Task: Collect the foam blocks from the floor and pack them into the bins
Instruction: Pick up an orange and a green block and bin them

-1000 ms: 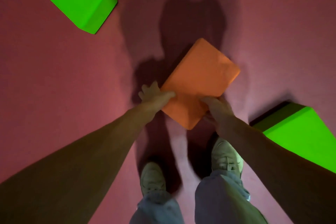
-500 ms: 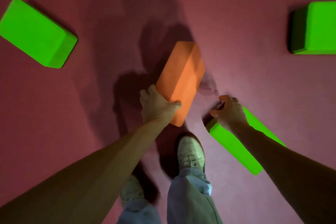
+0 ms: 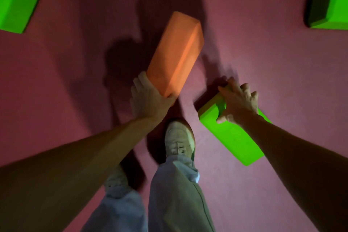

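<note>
My left hand [image 3: 148,100] grips the near end of an orange foam block [image 3: 175,52], which is lifted and points away from me over the floor. My right hand [image 3: 237,101] is clamped over the far end of a green foam block [image 3: 231,137] that lies on the floor to the right of my foot, fingers curled around its edge. A second green block [image 3: 13,3] lies at the far left and a third green block [image 3: 331,0] at the far right, both cut by the frame. No bin is in view.
The floor [image 3: 75,81] is a dull red carpet with dark shadows ahead of me. My right shoe [image 3: 178,139] stands between the two held blocks, the left shoe [image 3: 116,179] behind it, with light trouser legs below.
My right hand let go of the orange block and closed over the end of the green block. The left hand turned the orange block on edge and raised it. I stepped forward.
</note>
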